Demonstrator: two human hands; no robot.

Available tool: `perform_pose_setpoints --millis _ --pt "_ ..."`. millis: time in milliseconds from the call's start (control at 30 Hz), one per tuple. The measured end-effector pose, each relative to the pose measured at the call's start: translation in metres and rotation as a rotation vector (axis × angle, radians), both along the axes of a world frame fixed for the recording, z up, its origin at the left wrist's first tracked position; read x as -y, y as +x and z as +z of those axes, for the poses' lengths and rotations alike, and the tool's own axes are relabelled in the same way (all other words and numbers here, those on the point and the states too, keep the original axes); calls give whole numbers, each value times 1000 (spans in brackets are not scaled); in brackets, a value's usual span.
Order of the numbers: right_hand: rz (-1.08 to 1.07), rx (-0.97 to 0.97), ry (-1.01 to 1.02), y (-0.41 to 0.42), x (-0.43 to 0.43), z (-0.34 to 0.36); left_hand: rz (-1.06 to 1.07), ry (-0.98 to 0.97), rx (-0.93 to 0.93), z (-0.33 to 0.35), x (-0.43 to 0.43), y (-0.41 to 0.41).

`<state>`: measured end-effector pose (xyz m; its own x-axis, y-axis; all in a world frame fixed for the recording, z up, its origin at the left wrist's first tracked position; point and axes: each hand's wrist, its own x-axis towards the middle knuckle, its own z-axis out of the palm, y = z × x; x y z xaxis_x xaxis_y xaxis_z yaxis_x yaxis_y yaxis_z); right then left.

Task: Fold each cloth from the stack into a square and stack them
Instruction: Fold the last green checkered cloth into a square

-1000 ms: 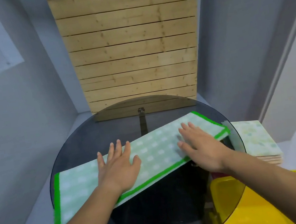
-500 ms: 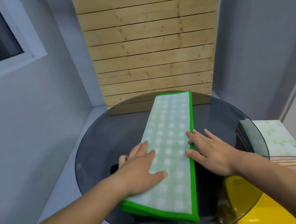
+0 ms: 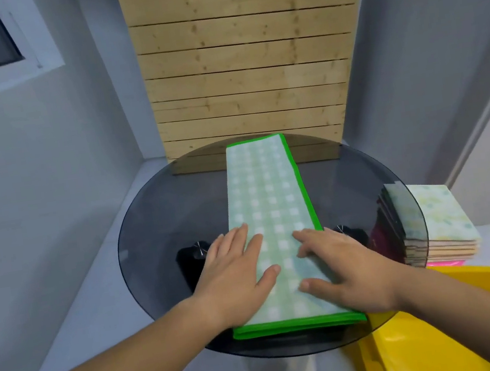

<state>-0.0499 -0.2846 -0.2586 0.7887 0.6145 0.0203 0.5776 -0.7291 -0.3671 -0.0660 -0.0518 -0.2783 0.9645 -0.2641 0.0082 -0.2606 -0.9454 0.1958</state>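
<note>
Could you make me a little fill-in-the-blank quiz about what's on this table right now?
The checked cloth has a ____ border.
It lies on a round, dark ____ table.
The left hand and right hand both press on the ____.
The tub at lower right is ____.
Missing words: green; glass; cloth; yellow.

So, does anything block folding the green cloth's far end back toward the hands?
Nothing visible. The left hand and right hand rest flat on the near end of the green cloth; the folded stack sits beside the table.
</note>
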Motion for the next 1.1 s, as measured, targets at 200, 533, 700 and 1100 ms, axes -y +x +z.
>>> perform_pose_setpoints --millis 200,533,700,1100 --pt "33 29 5 -13 17 -7 -183 -158 7 5 -21 -9" --pt "35 37 -29 -26 31 -1 -233 -188 -59 8 -43 -22" --pt "61 -60 26 -31 36 4 -244 -163 -151 16 -43 -32" --pt "198 4 52 -48 18 8 -262 -26 -241 27 -25 -44"
